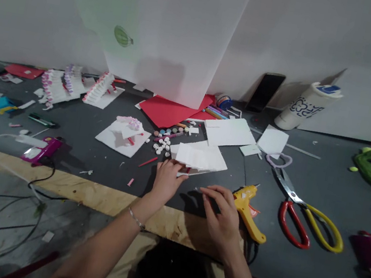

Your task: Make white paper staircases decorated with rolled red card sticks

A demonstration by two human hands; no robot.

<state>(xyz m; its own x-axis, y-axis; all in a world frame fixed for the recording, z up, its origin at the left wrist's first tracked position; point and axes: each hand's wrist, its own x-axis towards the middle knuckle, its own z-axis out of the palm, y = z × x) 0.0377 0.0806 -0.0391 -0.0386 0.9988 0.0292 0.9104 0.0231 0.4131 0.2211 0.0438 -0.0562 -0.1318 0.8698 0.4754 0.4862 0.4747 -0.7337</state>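
My left hand (167, 180) is at the front edge of a small stepped stack of folded white paper (200, 156). Its fingers are bent onto the near left corner, where a bit of red and a white strip (182, 175) show by the fingertips. To the right, my right hand (222, 212) hovers low over the dark table, thumb and fingers drawn together. A tiny pale bit (197, 189) shows at its fingertips, too small to name. Just right of that hand lies a yellow glue gun (246, 209).
Large scissors (292, 196) with red and yellow handles lie right. White beads (162, 145), a paper model (125, 133) and red sheets (172, 112) lie left and behind. A phone (265, 92) and a tumbler (306, 105) stand against the white board. A purple glue gun (43, 150) lies left.
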